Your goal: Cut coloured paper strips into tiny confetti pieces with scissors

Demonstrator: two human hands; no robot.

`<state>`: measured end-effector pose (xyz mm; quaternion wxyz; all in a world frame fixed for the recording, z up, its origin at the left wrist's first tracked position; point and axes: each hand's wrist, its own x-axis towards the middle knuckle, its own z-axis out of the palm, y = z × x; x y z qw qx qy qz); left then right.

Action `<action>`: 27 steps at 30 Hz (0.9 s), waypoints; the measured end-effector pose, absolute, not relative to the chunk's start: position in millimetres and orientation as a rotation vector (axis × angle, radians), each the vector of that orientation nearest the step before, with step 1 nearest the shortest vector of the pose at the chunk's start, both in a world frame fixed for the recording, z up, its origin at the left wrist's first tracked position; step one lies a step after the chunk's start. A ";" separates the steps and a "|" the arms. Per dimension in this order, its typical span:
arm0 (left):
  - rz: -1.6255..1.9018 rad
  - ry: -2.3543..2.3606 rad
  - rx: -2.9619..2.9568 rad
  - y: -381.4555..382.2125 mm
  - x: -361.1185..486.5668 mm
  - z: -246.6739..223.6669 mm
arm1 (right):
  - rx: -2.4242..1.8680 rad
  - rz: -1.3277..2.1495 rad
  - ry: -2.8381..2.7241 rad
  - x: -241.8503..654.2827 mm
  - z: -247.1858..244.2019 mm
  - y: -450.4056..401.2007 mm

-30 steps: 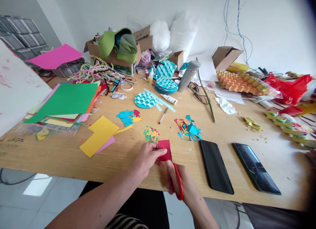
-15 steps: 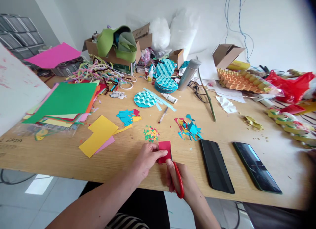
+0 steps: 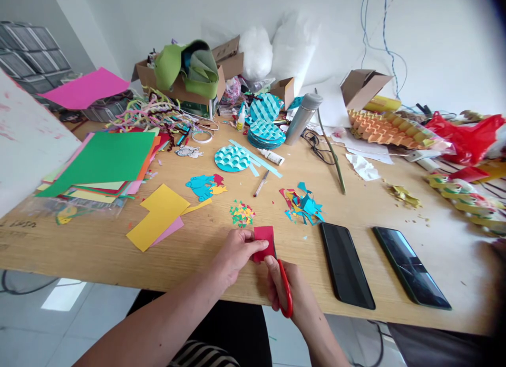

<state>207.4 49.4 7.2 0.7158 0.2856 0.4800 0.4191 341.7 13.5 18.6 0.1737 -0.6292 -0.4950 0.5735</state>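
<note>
A small red paper piece (image 3: 264, 241) was held just above the near edge of a wooden table (image 3: 197, 261), in front of the person. It was pinched at its left side by the left hand (image 3: 236, 253), whose thumb and fingers were pressed together on the paper. Red-handled scissors (image 3: 285, 289) were gripped by the right hand (image 3: 290, 293), whose fingers were closed around the handles; the blades were met by the paper's lower edge, though how far they were parted could not be told.

Just beyond the paper, a little heap of multicoloured paper confetti (image 3: 242, 214) was seen, and to its right a pile of blue and red paper scraps (image 3: 302, 204). Two dark smartphones (image 3: 347, 264) were laid side by side to the right. A yellow paper sheet (image 3: 158, 216) was placed to the left, and further left a stack of coloured card topped in green (image 3: 105, 158). Blue cut-out shapes (image 3: 202, 186) and a round blue folded paper disc (image 3: 232, 159) were set further back.
</note>
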 end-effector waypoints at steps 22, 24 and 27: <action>0.945 1.048 0.606 49.6 210.2 9.1 | -1.736 1.644 -1.436 344.2 17.4 11.2; 0.944 1.047 0.616 49.6 210.5 8.8 | -1.744 1.644 -1.417 344.3 14.3 11.0; 0.940 1.050 0.623 50.0 210.7 7.9 | -1.770 1.642 -1.379 343.9 8.7 10.3</action>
